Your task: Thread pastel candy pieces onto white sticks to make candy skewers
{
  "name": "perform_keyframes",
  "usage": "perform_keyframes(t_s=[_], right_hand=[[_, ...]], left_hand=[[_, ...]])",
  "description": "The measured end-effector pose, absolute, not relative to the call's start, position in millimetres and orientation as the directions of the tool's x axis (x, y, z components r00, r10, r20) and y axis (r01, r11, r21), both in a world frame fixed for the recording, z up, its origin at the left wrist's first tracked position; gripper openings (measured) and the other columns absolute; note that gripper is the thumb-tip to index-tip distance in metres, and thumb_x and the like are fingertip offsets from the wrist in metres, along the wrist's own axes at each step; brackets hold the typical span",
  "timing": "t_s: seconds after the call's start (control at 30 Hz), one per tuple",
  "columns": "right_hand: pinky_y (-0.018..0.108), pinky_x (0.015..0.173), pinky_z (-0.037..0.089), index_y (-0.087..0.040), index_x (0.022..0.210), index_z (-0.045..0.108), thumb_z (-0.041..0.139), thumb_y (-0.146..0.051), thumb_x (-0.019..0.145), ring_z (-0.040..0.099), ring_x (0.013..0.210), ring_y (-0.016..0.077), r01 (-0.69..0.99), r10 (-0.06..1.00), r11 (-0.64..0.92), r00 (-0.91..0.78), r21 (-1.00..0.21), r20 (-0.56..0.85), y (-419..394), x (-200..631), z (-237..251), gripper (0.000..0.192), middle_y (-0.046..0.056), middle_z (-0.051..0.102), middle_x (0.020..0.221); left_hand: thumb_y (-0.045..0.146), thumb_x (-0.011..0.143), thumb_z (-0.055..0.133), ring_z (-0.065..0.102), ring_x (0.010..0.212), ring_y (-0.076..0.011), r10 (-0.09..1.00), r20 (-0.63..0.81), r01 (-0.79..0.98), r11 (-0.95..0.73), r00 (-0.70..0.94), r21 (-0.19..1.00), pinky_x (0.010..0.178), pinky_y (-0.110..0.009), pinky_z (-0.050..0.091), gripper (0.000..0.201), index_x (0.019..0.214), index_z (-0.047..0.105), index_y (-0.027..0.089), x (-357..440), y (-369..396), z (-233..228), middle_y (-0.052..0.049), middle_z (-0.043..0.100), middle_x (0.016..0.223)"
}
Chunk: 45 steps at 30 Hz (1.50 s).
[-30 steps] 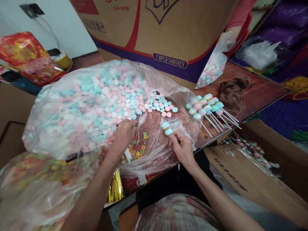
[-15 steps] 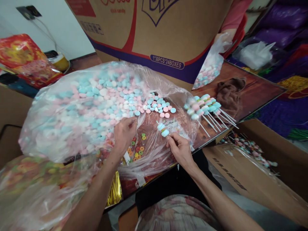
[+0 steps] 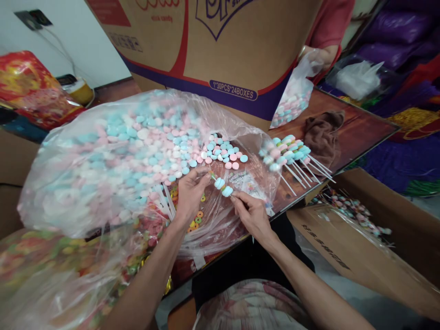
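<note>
My right hand [image 3: 253,214] pinches a stick carrying blue candies [image 3: 224,187], with a ring-shaped piece between them. The stick's bare tip points up and left. My left hand [image 3: 193,189] is closed in a pinch on a small coloured ring [image 3: 212,175] at that tip. Beneath and beside my left hand lie more coloured rings [image 3: 196,222] and several white sticks [image 3: 167,201]. Behind it, pink, blue and white candies [image 3: 223,151] spill from a large clear bag [image 3: 99,169]. Filled candy sticks [image 3: 288,151] lie in a row on the right.
A big cardboard box [image 3: 240,55] stands at the back. Beside it another person's hand [image 3: 321,55] is at a bag of candies [image 3: 294,98]. A brown cloth [image 3: 323,133] lies on the table's right side. An open carton [image 3: 343,247] with candy sticks sits below the edge.
My left hand has moved up and right from the loose rings to the stick's tip, bringing a ring. My right hand and the candy stick have shifted slightly left.
</note>
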State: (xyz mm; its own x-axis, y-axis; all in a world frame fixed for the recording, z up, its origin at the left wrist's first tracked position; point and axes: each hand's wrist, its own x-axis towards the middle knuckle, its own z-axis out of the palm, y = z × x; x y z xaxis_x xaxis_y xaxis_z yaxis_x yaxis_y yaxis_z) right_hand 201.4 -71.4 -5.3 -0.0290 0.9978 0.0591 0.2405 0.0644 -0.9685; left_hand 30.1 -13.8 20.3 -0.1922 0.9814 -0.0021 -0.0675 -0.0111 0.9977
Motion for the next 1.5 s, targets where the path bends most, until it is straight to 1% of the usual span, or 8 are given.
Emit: perform_keyframes(t_s=[0.3,0.57,0.8,0.97,1.03,1.3,1.43,1.5], right_hand=[[0.025,0.056,0.038,-0.018,0.084,0.07,0.054,-0.034,0.095,0.048,0.055,0.0131,0.287,0.997,0.061,-0.061,-0.956,0.046,-71,202,-6,0.025,-0.003,0.052,0.058],[0.025,0.056,0.037,-0.018,0.084,0.069,0.055,-0.036,0.095,0.045,0.055,0.0125,0.205,0.997,0.069,-0.059,-0.976,0.058,-71,203,-9,0.025,-0.003,0.049,0.058],[0.025,0.056,0.036,-0.018,0.086,0.069,0.055,-0.035,0.095,0.046,0.056,0.0127,0.267,0.996,0.077,-0.071,-0.961,0.06,-71,203,-8,0.024,-0.003,0.051,0.058],[0.025,0.056,0.034,-0.019,0.074,0.059,0.053,-0.032,0.096,0.044,0.055,0.0114,0.277,0.994,0.098,-0.071,-0.956,0.082,-72,205,-5,0.026,-0.004,0.047,0.057],[0.025,0.056,0.034,-0.019,0.072,0.056,0.053,-0.03,0.096,0.042,0.054,0.0109,0.263,0.993,0.117,-0.066,-0.958,0.103,-72,206,-5,0.026,-0.005,0.046,0.058],[0.025,0.056,0.032,-0.02,0.07,0.051,0.051,-0.026,0.096,0.041,0.053,0.0105,0.282,0.988,0.151,-0.005,-0.948,0.156,-74,205,-4,0.027,-0.005,0.045,0.057],[0.025,0.056,0.034,-0.021,0.066,0.048,0.05,-0.029,0.098,0.043,0.054,0.0108,0.173,0.986,0.109,0.108,-0.979,0.129,-72,204,-3,0.033,-0.005,0.047,0.059],[0.025,0.056,0.035,-0.021,0.065,0.049,0.05,-0.029,0.098,0.044,0.055,0.0111,0.128,0.979,0.096,0.165,-0.987,0.117,-71,204,-3,0.034,-0.004,0.048,0.06]], left_hand=[[0.037,0.072,0.082,0.072,0.085,-0.019,0.991,0.019,-0.142,-0.038,-0.135,0.989,0.079,-0.031,0.055,0.029,0.085,0.064,0.018,30,-17,18,-0.005,0.075,0.086],[0.033,0.055,0.093,0.073,0.086,-0.0175,0.961,-0.239,-0.372,0.173,-0.138,0.912,0.078,-0.027,0.055,0.046,0.089,0.065,0.018,29,-15,18,-0.003,0.076,0.087],[0.029,0.056,0.093,0.069,0.081,-0.0131,0.962,-0.25,-0.347,0.199,-0.107,0.917,0.07,-0.021,0.053,0.042,0.088,0.068,0.018,25,-15,16,-0.001,0.072,0.08],[0.019,0.056,0.092,0.066,0.078,-0.0105,0.908,-0.419,-0.407,0.391,0.023,0.826,0.072,-0.019,0.054,0.039,0.088,0.07,0.014,23,-15,14,-0.002,0.07,0.082],[0.017,0.058,0.091,0.066,0.078,-0.0101,0.895,-0.441,-0.424,0.425,0.066,0.8,0.072,-0.019,0.054,0.037,0.088,0.07,0.014,25,-17,13,-0.002,0.07,0.083],[0.025,0.062,0.091,0.064,0.079,-0.0105,0.907,-0.387,-0.397,0.422,0.169,0.815,0.073,-0.02,0.053,0.037,0.088,0.066,0.015,50,-23,14,-0.002,0.068,0.084],[0.042,0.077,0.079,0.062,0.074,-0.0108,0.964,-0.242,-0.358,0.265,0.107,0.895,0.064,-0.02,0.05,0.032,0.09,0.065,0.017,63,1,17,-0.002,0.065,0.083],[0.046,0.087,0.066,0.061,0.071,-0.0122,0.988,-0.153,-0.205,0.157,0.034,0.966,0.061,-0.022,0.048,0.029,0.091,0.065,0.018,67,20,13,-0.002,0.065,0.082]])
